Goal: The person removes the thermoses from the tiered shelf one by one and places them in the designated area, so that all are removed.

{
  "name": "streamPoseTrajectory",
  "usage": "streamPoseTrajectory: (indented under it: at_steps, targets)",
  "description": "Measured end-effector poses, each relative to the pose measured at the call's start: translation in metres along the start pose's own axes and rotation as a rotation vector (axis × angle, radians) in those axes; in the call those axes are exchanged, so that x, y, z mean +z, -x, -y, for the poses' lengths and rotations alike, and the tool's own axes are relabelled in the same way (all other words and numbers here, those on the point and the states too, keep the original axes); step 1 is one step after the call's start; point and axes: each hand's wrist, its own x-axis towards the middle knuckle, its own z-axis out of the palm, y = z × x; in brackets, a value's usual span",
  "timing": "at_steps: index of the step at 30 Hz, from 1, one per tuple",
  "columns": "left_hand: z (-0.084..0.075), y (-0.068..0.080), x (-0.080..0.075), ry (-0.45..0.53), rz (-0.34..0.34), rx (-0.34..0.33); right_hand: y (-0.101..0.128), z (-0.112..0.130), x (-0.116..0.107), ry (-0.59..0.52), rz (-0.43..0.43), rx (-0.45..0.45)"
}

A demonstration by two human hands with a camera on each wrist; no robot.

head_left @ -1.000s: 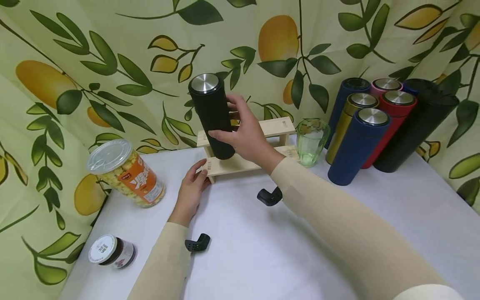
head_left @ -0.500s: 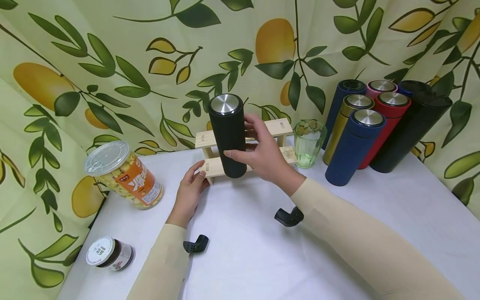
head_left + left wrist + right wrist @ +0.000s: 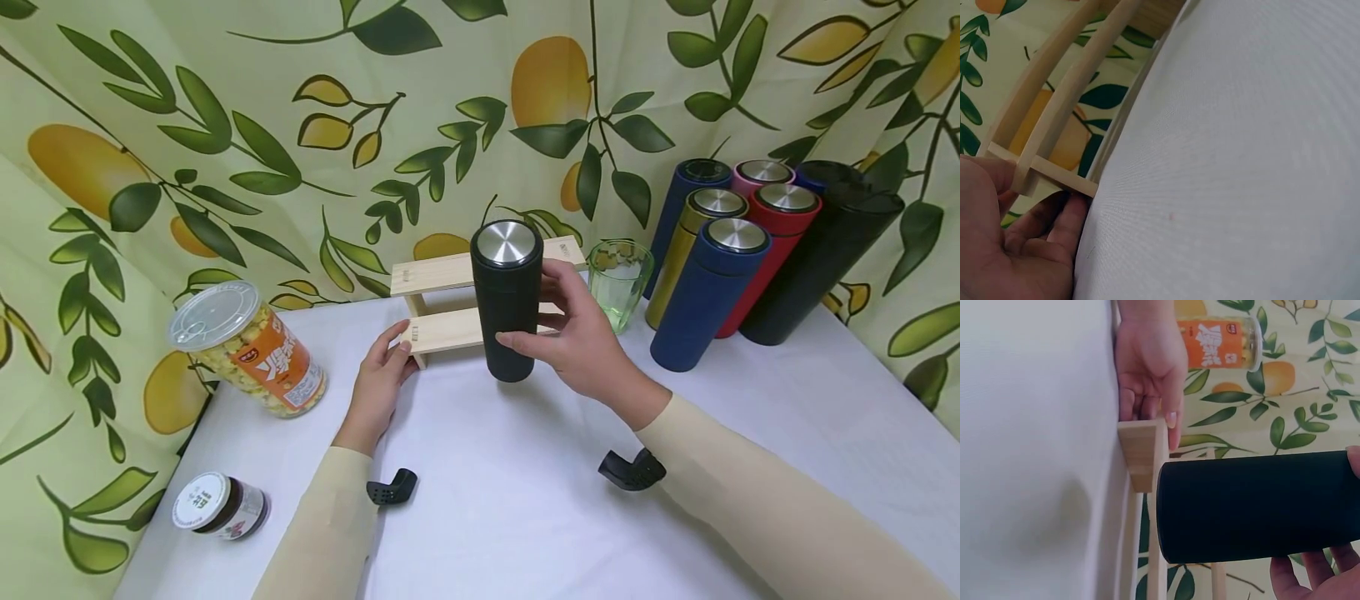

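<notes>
My right hand [image 3: 592,346] grips a black thermos bottle [image 3: 506,321] with a shiny steel lid, thumb on the near side and fingers behind. It is upright in front of a two-step wooden rack [image 3: 442,329] and hides part of both boards. The right wrist view shows the bottom of the bottle [image 3: 1254,506] raised above the white table. At the rack's left end, my left hand [image 3: 377,392] holds the lower step. In the left wrist view its thumb lies along the board of the rack [image 3: 1063,175], with the other fingers curled beneath.
A popcorn tub [image 3: 255,350] and a small dark jar [image 3: 225,506] stand on the left. Right of the rack is a green glass [image 3: 618,287]. Beyond it several bottles cluster, with a blue thermos [image 3: 708,300] in front. A patterned curtain [image 3: 300,150] hangs behind.
My right hand has carried the black thermos rightward and nearer, from above the rack's left part to in front of its middle. The left hand keeps its hold on the rack.
</notes>
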Motion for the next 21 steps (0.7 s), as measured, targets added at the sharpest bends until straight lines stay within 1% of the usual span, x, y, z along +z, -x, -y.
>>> streamPoseTrajectory:
  at_steps: [8,14,21]
  targets:
    - [-0.001,0.0,0.001,-0.014,-0.003,-0.01,0.025,-0.005,-0.025,0.041,-0.046,0.021]
    - [-0.002,-0.001,0.001,0.007,-0.004,-0.009,0.044,-0.007,-0.044,0.063,-0.104,-0.012]
    - [0.0,-0.001,0.001,0.008,-0.011,-0.013,0.064,-0.006,-0.065,0.114,-0.154,-0.022]
